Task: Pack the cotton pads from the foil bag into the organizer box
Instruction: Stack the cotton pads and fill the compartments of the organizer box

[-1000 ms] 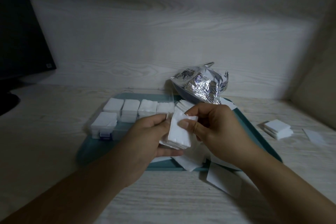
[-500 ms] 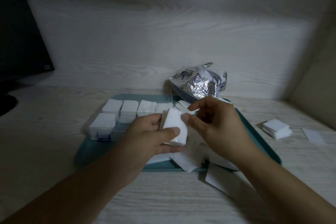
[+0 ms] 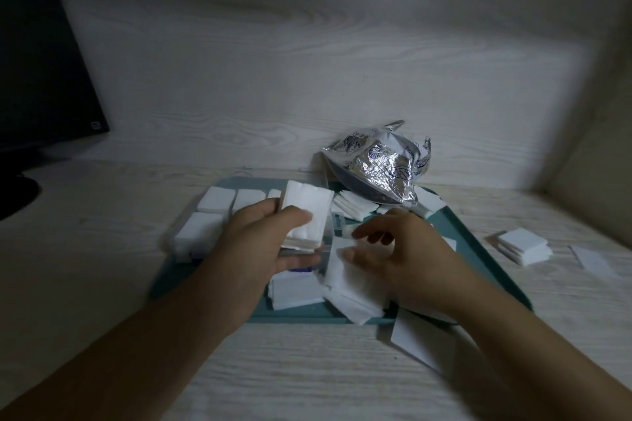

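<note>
My left hand [image 3: 260, 243] grips a stack of white cotton pads [image 3: 306, 215] above the clear organizer box [image 3: 201, 232], thumb on top of the stack. Several compartments of the box hold white pads. My right hand [image 3: 400, 249] hovers low over loose pads [image 3: 355, 297] lying on the teal tray [image 3: 478, 243], fingers spread and holding nothing. The crumpled silver foil bag [image 3: 379, 164] lies at the tray's back edge, with more pads [image 3: 355, 207] fanned out in front of it.
A small stack of pads [image 3: 523, 244] and single white sheets [image 3: 593, 261] lie on the wooden desk to the right. Another white sheet [image 3: 420, 338] hangs off the tray's front right corner. A dark monitor [image 3: 41, 79] stands at the far left. A wall closes the back.
My right hand has let go of the stack and dropped down to the loose pads on the tray. My left hand has lifted the stack higher and further back, over the box.
</note>
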